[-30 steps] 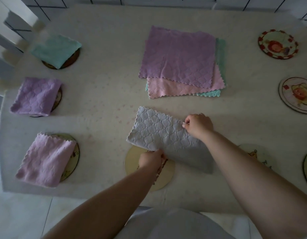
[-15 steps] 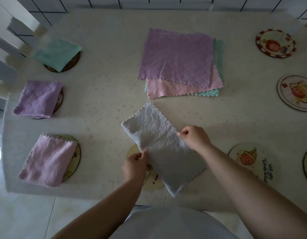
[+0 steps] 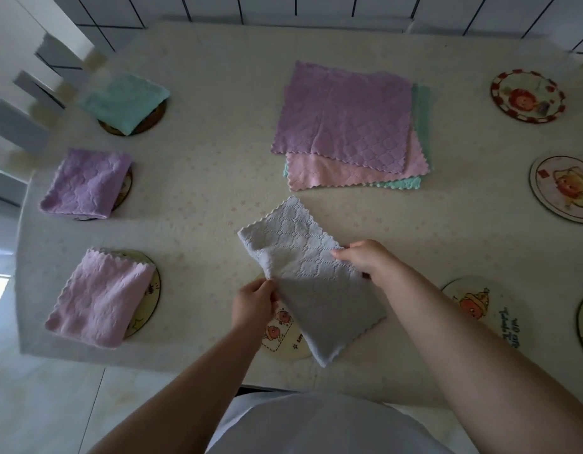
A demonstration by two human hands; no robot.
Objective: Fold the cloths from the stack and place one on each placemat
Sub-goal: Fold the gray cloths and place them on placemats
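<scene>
The table [image 3: 218, 93] under its pale cloth spreads before me, with the stack [image 3: 346, 126] of flat cloths, purple over pink over teal, lying at its middle, and folded cloths resting on the three placemats down my left side: teal [image 3: 124, 101], purple [image 3: 85, 185] and pink [image 3: 98, 298]. Nearer me, the grey cloth [image 3: 303, 273], folded to a long strip, hangs slantwise above the near placemat [image 3: 278, 335]. My left hand [image 3: 254, 304] pinches its left edge and my right hand [image 3: 365, 258] grips its right edge.
</scene>
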